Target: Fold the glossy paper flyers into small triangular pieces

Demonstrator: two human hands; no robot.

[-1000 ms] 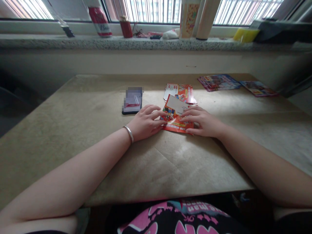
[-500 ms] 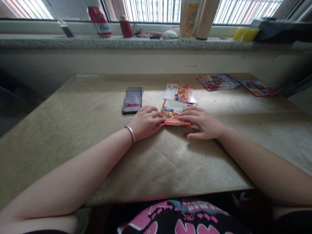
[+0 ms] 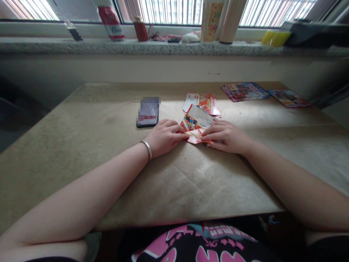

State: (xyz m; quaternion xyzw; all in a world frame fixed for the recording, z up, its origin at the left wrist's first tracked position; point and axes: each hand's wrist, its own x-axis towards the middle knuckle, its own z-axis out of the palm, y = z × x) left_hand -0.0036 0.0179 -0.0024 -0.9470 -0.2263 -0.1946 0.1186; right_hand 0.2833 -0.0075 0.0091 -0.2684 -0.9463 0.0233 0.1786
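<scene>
A creased orange-and-white printed leaflet (image 3: 194,123) lies on the table between my hands, its near edge bent up and catching the light. My left hand (image 3: 168,136), with a silver bangle at the wrist, has its fingers closed on the leaflet's left corner. At the right end, my right hand (image 3: 226,135) grips the paper with its fingers together and the thumb low at the near edge. Part of the leaflet's right side is hidden under those fingers. Just beyond it lie similar orange-and-white leaflets (image 3: 208,103).
A phone (image 3: 148,112) lies left of the leaflet. Colourful printed sheets (image 3: 247,91) are piled at the table's back right, beside another small pile (image 3: 289,98). On the stone windowsill (image 3: 163,47) stand a red-and-white can (image 3: 111,22), a red bottle (image 3: 140,31) and a yellow object (image 3: 276,38).
The leaflet's near edge has bent upward and its far corner has risen. My right hand has closed in on the right end, its thumb moving under the fingers. My left hand has barely moved.
</scene>
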